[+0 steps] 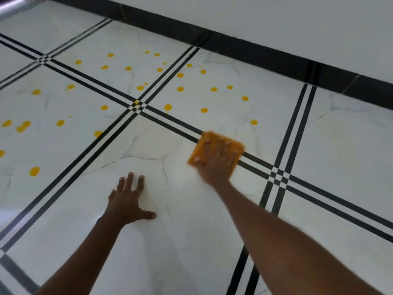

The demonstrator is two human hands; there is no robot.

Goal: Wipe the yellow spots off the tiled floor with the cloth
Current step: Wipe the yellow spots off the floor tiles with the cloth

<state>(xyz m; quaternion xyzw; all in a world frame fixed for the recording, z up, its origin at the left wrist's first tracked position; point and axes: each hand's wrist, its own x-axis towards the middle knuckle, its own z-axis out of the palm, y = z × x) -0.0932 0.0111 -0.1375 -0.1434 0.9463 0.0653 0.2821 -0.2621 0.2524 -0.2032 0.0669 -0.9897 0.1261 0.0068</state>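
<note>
My right hand [214,162] presses flat with spread fingers on a folded orange cloth [235,145], which lies on the white tiled floor [191,209] across a black double stripe. My left hand [127,199] rests open, palm down, on the tile nearer to me. Several yellow spots [168,107] dot the tiles beyond and to the left of the cloth; the nearest one [253,122] lies just past the cloth. More yellow spots [34,171] spread toward the far left edge. The right hand and cloth are blurred.
Black double stripes [282,145] cross the white marble-look tiles in a grid. A black skirting band [276,60] runs along the white wall [297,22] at the back. A metal strip [12,7] shows at the top left corner.
</note>
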